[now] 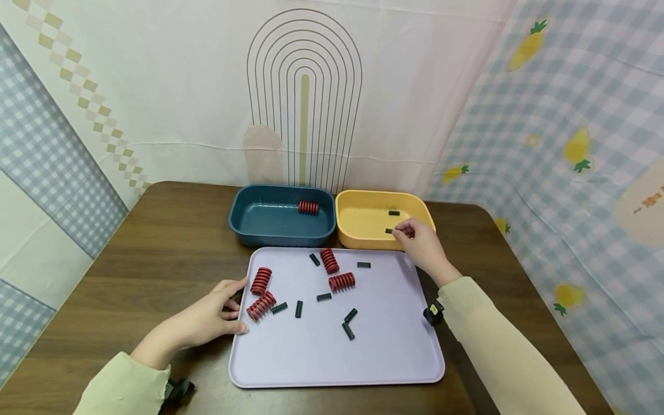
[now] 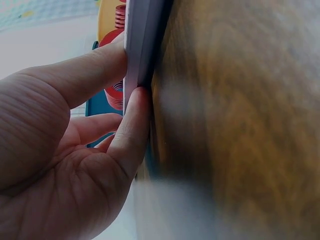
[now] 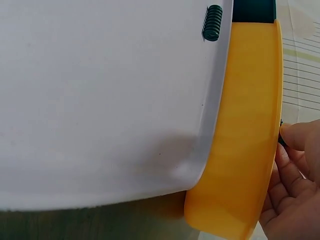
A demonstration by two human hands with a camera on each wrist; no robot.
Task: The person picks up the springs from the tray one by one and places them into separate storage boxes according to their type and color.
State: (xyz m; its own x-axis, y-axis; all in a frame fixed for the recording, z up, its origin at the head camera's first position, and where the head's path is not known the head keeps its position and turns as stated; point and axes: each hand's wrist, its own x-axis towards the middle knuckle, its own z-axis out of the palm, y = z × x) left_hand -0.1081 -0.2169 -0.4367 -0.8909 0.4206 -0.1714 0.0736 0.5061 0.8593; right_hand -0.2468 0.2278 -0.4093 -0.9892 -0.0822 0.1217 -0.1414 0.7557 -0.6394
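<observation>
My right hand (image 1: 422, 245) is over the yellow bin (image 1: 358, 237), pinching a small dark green spring (image 1: 389, 231) between thumb and fingertips. Another green spring (image 1: 394, 213) lies inside that bin. With thumb and fingers, my left hand (image 1: 215, 314) holds the left rim of the pale lilac tray (image 1: 384, 357); the left wrist view shows the fingertips (image 2: 137, 102) against its edge. On the tray lie several thick red springs (image 1: 342, 282) and several small green springs (image 1: 324, 297). Two of the red ones sit close to the left hand.
A dark blue bin (image 1: 275, 237) with one red spring (image 1: 308, 207) stands left of the yellow bin, both behind the tray. The brown wooden table (image 1: 171, 253) carries everything. Patterned cloth (image 1: 197, 92) hangs behind and on both sides.
</observation>
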